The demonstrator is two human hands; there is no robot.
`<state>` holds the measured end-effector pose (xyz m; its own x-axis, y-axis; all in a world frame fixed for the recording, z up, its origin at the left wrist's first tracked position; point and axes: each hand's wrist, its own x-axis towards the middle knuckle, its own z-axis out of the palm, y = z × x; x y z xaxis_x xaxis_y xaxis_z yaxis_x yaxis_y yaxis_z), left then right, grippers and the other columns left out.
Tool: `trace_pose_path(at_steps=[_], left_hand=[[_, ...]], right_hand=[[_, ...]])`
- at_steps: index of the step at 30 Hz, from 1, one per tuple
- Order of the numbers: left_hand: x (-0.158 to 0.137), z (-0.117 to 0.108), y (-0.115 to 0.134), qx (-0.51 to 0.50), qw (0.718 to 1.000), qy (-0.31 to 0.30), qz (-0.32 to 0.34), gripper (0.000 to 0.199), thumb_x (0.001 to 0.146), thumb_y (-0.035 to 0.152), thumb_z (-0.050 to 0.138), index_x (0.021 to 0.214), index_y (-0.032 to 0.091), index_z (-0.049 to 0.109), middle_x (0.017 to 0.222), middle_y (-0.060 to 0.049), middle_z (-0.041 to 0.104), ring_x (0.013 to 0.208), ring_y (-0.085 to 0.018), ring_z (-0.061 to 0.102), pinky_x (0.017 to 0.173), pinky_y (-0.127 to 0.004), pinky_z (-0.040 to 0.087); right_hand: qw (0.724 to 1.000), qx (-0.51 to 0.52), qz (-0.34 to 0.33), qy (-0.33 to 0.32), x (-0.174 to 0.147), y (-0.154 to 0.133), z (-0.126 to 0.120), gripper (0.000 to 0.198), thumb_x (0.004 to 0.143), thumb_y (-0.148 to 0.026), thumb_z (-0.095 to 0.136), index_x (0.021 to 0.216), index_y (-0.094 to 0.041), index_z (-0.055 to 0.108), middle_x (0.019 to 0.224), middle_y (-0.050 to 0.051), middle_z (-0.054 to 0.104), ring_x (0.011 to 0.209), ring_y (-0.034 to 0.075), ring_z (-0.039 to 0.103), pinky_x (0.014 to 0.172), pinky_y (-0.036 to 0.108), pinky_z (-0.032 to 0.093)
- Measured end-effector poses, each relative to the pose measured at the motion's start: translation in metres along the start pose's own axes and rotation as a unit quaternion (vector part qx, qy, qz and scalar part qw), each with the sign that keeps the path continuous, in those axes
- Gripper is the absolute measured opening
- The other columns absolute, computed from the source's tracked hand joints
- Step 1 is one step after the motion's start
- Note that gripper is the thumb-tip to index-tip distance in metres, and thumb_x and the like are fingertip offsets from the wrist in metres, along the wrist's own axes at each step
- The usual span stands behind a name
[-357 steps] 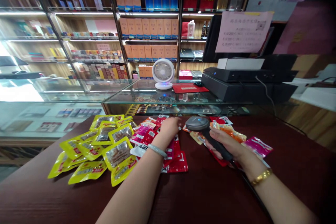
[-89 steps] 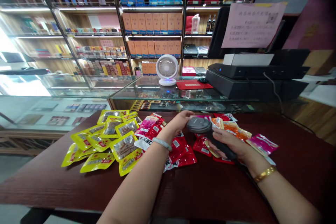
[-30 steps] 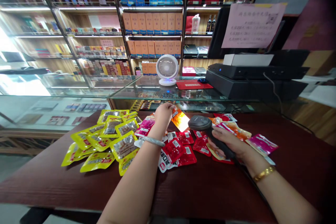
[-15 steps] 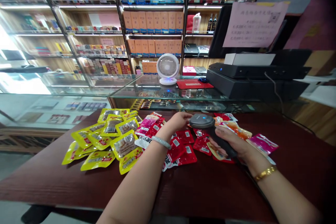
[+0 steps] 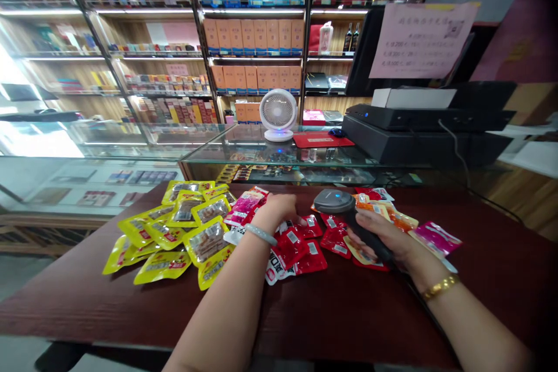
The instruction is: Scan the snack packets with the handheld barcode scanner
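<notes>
My right hand (image 5: 377,232) is wrapped round the handle of a dark barcode scanner (image 5: 335,202), its head tilted leftward above the packets. My left hand (image 5: 281,210) is down on the pile of red snack packets (image 5: 293,244); most of its fingers are hidden, so I cannot see whether they grip one. Beside that wrist lie pink snack packets (image 5: 244,206), and further left a spread of yellow snack packets (image 5: 207,241). Under and beyond the scanner are more red packets (image 5: 335,239), orange packets (image 5: 401,220) and a magenta packet (image 5: 436,238).
The packets lie on a dark wooden table (image 5: 87,308). Behind it stands a glass counter (image 5: 209,154) with a white fan (image 5: 279,115), a red mat (image 5: 322,140) and a black cash drawer (image 5: 418,142). The scanner's cable runs toward the front right.
My left hand has moved left and nearer, from beside the scanner head down onto the red packets. The right hand and scanner have stayed nearly still.
</notes>
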<state>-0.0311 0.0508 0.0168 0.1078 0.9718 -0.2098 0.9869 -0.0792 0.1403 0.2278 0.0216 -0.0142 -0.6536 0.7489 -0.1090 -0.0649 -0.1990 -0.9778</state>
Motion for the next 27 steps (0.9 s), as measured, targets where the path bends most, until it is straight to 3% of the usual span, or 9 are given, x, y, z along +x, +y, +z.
trace_pose_path(at_steps=[5, 8, 15, 22, 27], left_hand=[[-0.008, -0.007, 0.004, 0.067, 0.996, -0.047, 0.023, 0.054, 0.052, 0.048, 0.086, 0.096, 0.019, 0.075, 0.107, -0.018, 0.072, 0.105, -0.037, 0.065, 0.094, -0.045, 0.045], [-0.003, -0.004, 0.003, 0.021, 0.997, -0.072, 0.037, 0.050, 0.055, 0.044, 0.085, 0.097, 0.018, 0.074, 0.110, -0.017, 0.072, 0.101, -0.034, 0.066, 0.085, -0.037, 0.050], [0.010, 0.001, -0.019, -0.113, 0.989, 0.091, 0.000, 0.058, 0.062, 0.041, 0.081, 0.113, 0.019, 0.062, 0.116, -0.011, 0.069, 0.100, -0.027, 0.066, 0.078, -0.029, 0.048], [0.010, 0.001, -0.015, -0.143, 0.986, 0.083, -0.008, 0.059, 0.062, 0.041, 0.081, 0.113, 0.019, 0.060, 0.110, -0.008, 0.070, 0.094, -0.024, 0.067, 0.073, -0.026, 0.047], [0.014, 0.005, -0.021, -0.115, 0.987, 0.101, 0.044, 0.053, 0.062, 0.034, 0.078, 0.109, 0.016, 0.062, 0.107, -0.010, 0.071, 0.087, -0.024, 0.067, 0.067, -0.027, 0.046]], right_hand=[[1.000, -0.003, 0.005, -0.005, -0.002, -0.005, 0.004, 0.042, 0.078, -0.059, 0.067, 0.081, -0.020, 0.052, 0.051, -0.004, 0.054, 0.030, 0.006, 0.040, 0.030, 0.019, 0.032], [1.000, -0.011, 0.006, 0.007, -0.002, -0.004, 0.004, 0.044, 0.077, -0.061, 0.068, 0.079, -0.020, 0.051, 0.051, -0.004, 0.054, 0.030, 0.006, 0.040, 0.030, 0.019, 0.030], [1.000, -0.008, 0.002, 0.027, 0.000, -0.002, 0.000, 0.045, 0.075, -0.061, 0.069, 0.086, -0.022, 0.051, 0.055, -0.003, 0.058, 0.029, 0.007, 0.042, 0.027, 0.021, 0.025], [1.000, -0.014, -0.002, 0.024, 0.001, -0.003, 0.001, 0.046, 0.074, -0.063, 0.069, 0.083, -0.022, 0.049, 0.054, -0.004, 0.057, 0.029, 0.007, 0.043, 0.027, 0.020, 0.028], [1.000, -0.015, -0.002, 0.006, 0.001, -0.002, -0.002, 0.043, 0.078, -0.060, 0.067, 0.085, -0.021, 0.050, 0.054, -0.004, 0.056, 0.030, 0.006, 0.042, 0.029, 0.021, 0.033]])
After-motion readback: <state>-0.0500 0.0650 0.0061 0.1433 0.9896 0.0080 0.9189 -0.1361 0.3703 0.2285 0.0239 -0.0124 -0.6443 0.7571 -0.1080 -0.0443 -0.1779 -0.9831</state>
